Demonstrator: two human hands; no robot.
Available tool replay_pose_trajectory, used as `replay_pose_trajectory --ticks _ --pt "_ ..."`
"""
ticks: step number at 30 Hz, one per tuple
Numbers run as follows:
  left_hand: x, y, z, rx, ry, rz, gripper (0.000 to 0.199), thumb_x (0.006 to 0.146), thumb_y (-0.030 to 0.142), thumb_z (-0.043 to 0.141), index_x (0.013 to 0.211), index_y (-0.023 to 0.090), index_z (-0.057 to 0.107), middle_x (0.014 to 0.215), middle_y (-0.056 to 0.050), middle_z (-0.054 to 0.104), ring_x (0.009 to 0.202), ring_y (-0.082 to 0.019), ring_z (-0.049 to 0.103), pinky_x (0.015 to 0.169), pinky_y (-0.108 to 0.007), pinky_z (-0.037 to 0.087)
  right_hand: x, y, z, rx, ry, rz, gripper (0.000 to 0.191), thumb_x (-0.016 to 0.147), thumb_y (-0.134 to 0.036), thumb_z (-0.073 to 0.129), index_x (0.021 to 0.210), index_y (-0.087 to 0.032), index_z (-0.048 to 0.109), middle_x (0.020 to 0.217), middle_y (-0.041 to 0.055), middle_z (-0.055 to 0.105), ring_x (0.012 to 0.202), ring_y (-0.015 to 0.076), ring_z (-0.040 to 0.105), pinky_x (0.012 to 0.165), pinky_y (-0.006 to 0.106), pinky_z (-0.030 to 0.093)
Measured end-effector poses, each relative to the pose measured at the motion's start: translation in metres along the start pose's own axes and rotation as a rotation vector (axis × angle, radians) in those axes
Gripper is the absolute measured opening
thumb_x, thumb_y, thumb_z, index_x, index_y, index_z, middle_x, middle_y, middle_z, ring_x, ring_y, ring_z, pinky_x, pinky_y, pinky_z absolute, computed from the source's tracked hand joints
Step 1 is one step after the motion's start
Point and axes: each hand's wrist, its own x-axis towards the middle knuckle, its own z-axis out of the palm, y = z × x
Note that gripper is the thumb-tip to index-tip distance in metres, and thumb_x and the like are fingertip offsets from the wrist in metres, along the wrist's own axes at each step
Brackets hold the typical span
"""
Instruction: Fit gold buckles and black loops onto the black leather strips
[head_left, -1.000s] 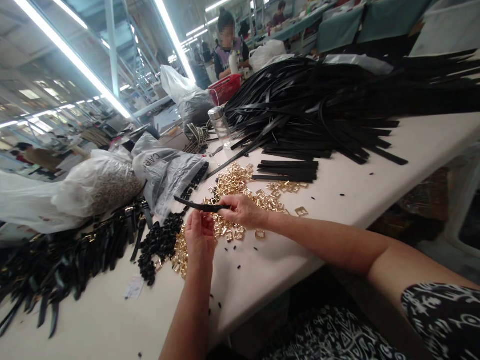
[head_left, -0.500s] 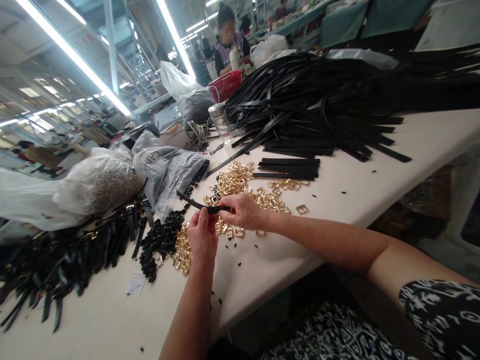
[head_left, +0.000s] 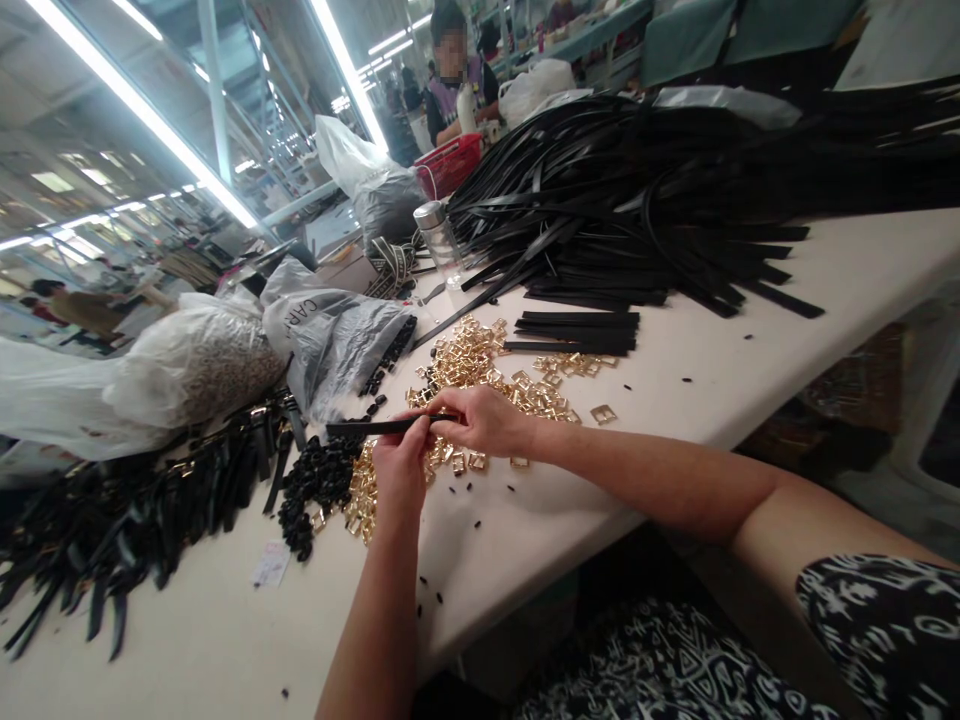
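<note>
A black strap (head_left: 360, 428) is stretched between my two hands above the table, its free end pointing left. My left hand (head_left: 403, 455) pinches it from below, thumb on top. Close beside it, my right hand (head_left: 484, 420) grips the strap's other end, which is mostly hidden by the fingers. Gold buckles (head_left: 465, 358) lie heaped behind and around my hands. To the left of my left hand is a pile of small black loops (head_left: 319, 485). A short stack of black straps (head_left: 574, 330) lies behind the buckles.
Long black straps (head_left: 585, 200) cover the back right of the table. Finished-looking straps with buckles (head_left: 150, 510) lie at left, near plastic bags (head_left: 202, 350). A clear bottle (head_left: 441, 245) and a red basket (head_left: 450, 165) stand at the back. A person (head_left: 454, 80) sits beyond.
The strap has swung from slanting to nearly level, with more of it reaching out leftward. My hands have drawn closer together and the left fingers have shifted on it.
</note>
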Motion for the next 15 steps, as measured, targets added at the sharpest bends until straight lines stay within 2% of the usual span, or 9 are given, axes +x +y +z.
replay_pose_trajectory --ticks 2,4,9,15 --pt "0.0022 -0.0005 0.0001 -0.053 0.019 -0.047 0.025 0.058 0.028 0.082 0.076 0.017 0.069 0.067 0.001 0.067 0.055 -0.008 0.062 0.052 -0.018 0.046 -0.0001 0.0022 0.0012 0.029 0.045 -0.019 0.034 0.077 -0.030 0.069 0.108 -0.017 0.061 0.069 -0.0036 0.060 0.058 0.0083 0.048 0.058 0.021 0.032" --pt "0.0034 -0.0014 0.0003 -0.093 0.027 -0.075 0.024 0.059 0.028 0.080 0.076 0.018 0.068 0.070 0.000 0.068 0.059 -0.010 0.064 0.053 -0.018 0.047 -0.0002 0.0034 0.0019 0.018 0.071 -0.042 0.041 0.073 -0.032 0.073 0.108 -0.018 0.059 0.075 -0.0029 0.062 0.060 0.0084 0.051 0.060 0.021 0.034" --pt "0.0018 -0.0029 0.0013 -0.074 0.038 -0.095 0.022 0.061 0.027 0.079 0.078 0.019 0.068 0.075 -0.002 0.069 0.061 -0.012 0.065 0.053 -0.020 0.048 0.0006 0.0034 0.0022 -0.026 0.084 -0.090 0.020 0.076 -0.028 0.066 0.093 -0.019 0.060 0.069 -0.0041 0.058 0.060 0.0079 0.048 0.060 0.021 0.033" --pt "-0.0017 -0.0005 0.0060 -0.096 0.018 -0.126 0.027 0.054 0.024 0.082 0.074 0.015 0.066 0.060 0.004 0.062 0.045 -0.003 0.052 0.044 -0.014 0.038 0.0005 0.0006 0.0008 -0.141 0.044 -0.099 0.014 0.071 -0.025 0.062 0.082 -0.018 0.057 0.067 -0.0029 0.055 0.057 0.0086 0.041 0.056 0.023 0.029"
